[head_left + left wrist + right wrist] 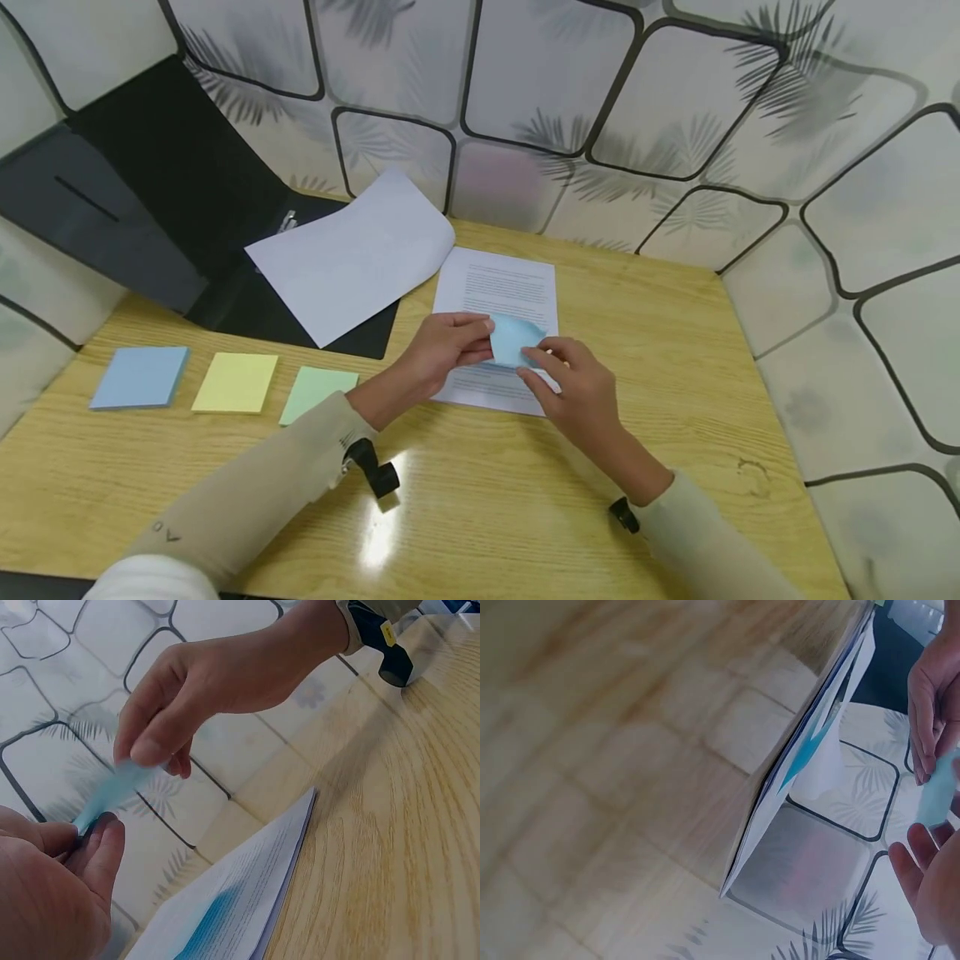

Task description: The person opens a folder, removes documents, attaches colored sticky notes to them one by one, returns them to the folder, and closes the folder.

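A light blue sticky note [512, 337] is held up between both hands, over a printed sheet [506, 279]. My left hand [442, 348] pinches its left edge between thumb and fingers. At the opposite edge, my right hand [583, 390] pinches the note with thumb and index finger; the left wrist view shows this grip, though the note [112, 791] is blurred there. Below the hands, a blue patch [210, 919] shows on the printed page in the left wrist view; whether it is another note, I cannot tell.
Blue [140, 377], yellow [236, 382] and green sticky pads [318, 390] lie in a row at the left. Behind them an open black binder [217, 192] leans against the patterned wall, with a curling white sheet [360, 250] across it. The wooden table [697, 375] meets walls behind and right.
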Demonstrator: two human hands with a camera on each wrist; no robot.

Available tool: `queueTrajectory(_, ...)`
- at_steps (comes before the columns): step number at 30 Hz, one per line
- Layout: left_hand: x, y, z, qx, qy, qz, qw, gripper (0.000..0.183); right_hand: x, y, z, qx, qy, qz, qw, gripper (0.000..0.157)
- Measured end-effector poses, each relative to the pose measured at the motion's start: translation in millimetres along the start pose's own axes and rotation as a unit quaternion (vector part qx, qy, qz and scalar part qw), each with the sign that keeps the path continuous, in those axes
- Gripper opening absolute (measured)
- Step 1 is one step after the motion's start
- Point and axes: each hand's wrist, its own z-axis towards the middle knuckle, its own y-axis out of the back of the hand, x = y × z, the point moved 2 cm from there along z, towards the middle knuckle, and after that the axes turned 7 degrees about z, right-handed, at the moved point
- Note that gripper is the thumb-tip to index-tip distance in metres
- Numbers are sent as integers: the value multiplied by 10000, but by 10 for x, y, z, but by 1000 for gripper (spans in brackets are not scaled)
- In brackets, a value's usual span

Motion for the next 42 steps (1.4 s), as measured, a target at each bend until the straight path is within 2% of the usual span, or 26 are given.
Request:
queueTrajectory(2, 1, 22, 14, -82, 21, 127, 9999, 35, -23, 3, -5, 80, -251, 292, 9992, 31)
queueTrajectory(5, 0, 51, 32, -151, 21, 293, 9995, 35, -78, 9, 10, 56, -874, 793, 9930, 31)
queueTrajectory(10, 16, 62, 45, -145, -21, 451, 9989, 33, -182, -5, 76, 131, -2006, 1147, 9728, 34)
queueTrajectory(13, 32, 53, 47, -97, -81, 542, 9985, 32, -235, -20, 103, 144, -2440, 1264, 9614, 31)
queueTrajectory(15, 43, 50, 52, -76, -109, 613, 9980, 32, -262, -26, 110, 110, -2562, 1292, 9579, 26)
queueTrajectory(18, 58, 57, 78, -46, -146, 769, 9969, 32, -293, -27, 117, 100, -2573, 1260, 9580, 17)
queueTrajectory(20, 58, 67, 112, -1, -222, 886, 9958, 33, -320, -24, 130, 129, -2611, 1216, 9575, 17)
queueTrajectory(23, 10, 64, 195, 55, -379, 1169, 9924, 34, -397, -29, 170, 173, -2943, 1385, 9455, 24)
queueTrajectory(27, -106, 46, 352, 0, -602, 1484, 9871, 30, -540, -45, 265, 149, -3470, 1747, 9213, 32)
queueTrajectory(31, -185, 45, 514, -81, -781, 1603, 9839, 24, -663, -70, 350, 132, -3706, 1956, 9079, 36)
queueTrajectory(37, -231, 45, 624, -61, -950, 1656, 9816, 22, -718, -77, 410, 154, -3699, 2071, 9056, 34)
queueTrajectory(42, -210, 42, 672, -96, -874, 1681, 9818, 22, -749, -92, 426, 190, -3817, 2075, 9005, 32)
